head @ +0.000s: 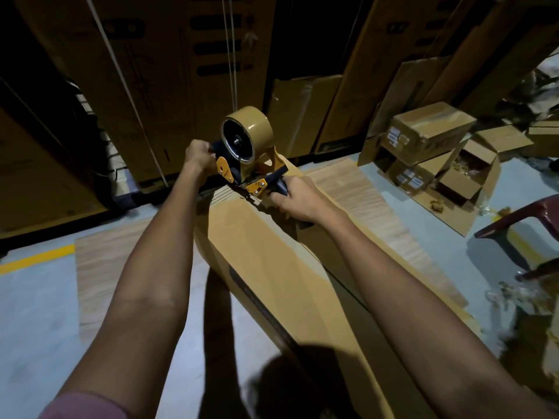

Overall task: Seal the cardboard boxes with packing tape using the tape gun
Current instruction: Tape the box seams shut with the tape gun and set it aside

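Both forearms reach over a long cardboard box [272,267]; right hand [298,199] grips the tape gun [242,164] handle, left hand [198,154] pinches its front end

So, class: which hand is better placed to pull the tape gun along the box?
Probably the right hand: it grips the handle of the tape gun over the box. The left hand only pinches the front.

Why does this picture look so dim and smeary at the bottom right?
Head view: light is low, the tall boxes behind fall into darkness; the lower right corner is motion-blurred; the wide lens bends edges; the tape gun and both hands stay fairly sharp.
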### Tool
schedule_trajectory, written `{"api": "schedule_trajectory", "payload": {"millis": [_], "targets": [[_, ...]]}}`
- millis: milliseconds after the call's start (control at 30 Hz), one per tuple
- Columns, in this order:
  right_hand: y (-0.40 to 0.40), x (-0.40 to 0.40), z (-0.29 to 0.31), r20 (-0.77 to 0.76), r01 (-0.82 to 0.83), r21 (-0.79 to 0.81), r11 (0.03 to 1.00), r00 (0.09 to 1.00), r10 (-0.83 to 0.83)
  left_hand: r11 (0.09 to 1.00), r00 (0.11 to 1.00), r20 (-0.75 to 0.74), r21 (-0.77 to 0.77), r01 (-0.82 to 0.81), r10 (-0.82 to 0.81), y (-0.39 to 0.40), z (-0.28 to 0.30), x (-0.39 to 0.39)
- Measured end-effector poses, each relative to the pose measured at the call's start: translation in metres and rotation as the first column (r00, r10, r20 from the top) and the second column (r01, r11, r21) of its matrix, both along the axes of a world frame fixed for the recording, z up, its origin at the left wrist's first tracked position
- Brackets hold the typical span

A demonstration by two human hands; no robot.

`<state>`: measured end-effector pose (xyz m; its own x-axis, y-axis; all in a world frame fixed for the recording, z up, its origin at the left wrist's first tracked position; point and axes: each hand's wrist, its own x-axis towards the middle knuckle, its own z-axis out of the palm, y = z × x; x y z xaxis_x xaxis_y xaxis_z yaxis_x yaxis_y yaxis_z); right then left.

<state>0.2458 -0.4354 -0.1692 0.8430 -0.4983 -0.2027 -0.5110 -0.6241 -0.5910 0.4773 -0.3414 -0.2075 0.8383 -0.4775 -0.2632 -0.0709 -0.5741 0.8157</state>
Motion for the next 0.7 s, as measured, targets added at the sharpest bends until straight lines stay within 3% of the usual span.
{"api": "schedule_trajectory", "payload": {"millis": [133,233,333,500,700], "targets": [[0.001,0.000,-0.006,0.000,0.022,-0.004,1.000,1.000,-0.022,1.000,0.995,-0.097,-0.030,0.002,-0.005,0.002,-0.018,-0.013],[-0.001,-0.001,-0.007,-0.010,0.020,0.005,1.000,1.000,-0.020,0.992,0.968,-0.221,0.014,0.121,-0.115,0.007,-0.020,-0.023],[-0.002,-0.004,-0.009,-0.019,-0.013,-0.007,1.000,1.000,0.013,0.949,0.947,-0.196,0.139,0.283,-0.253,0.011,-0.017,-0.023],[-0.002,-0.007,-0.018,-0.043,-0.010,-0.022,1.000,0.999,0.009,0.989,0.985,-0.094,0.013,0.147,-0.146,0.016,-0.014,-0.021],[-0.001,-0.008,-0.015,-0.004,0.010,0.008,1.000,1.000,-0.010,0.962,0.948,-0.165,-0.029,0.271,-0.272,0.032,-0.010,-0.038]]}}
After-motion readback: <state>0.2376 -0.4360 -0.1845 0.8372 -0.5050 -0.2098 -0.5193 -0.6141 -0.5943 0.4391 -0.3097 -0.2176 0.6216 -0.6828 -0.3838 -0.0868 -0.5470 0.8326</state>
